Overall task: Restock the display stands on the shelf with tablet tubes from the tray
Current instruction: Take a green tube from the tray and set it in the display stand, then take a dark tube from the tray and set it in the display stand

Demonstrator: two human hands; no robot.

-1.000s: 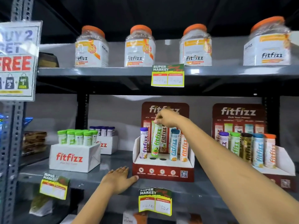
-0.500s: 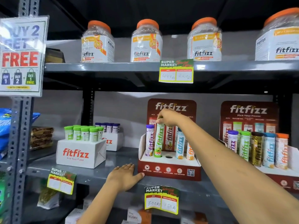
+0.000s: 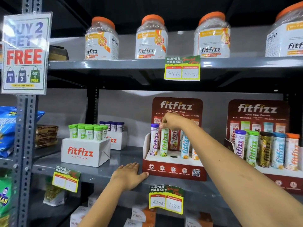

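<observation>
Your right hand (image 3: 172, 122) is pinched closed on the cap of the green tube (image 3: 164, 141), which stands in the second hole from the left of the left display stand (image 3: 173, 170), just beside the purple tube (image 3: 154, 139). Your left hand (image 3: 129, 175) lies flat and open on the shelf (image 3: 98, 171), thumb touching the stand's front corner, gripping nothing.

To finish this well, press straight down on the cap until the tube seems to bottom out, and keep the left hand bracing the stand so the cardboard does not slide back. Let go only once the tube stands by itself.

The tube's long axis runs vertically, cap up, label facing you; it looks nearly upright. The hole to its right (image 3: 173, 156) is empty and is probably the next to fill.
</observation>
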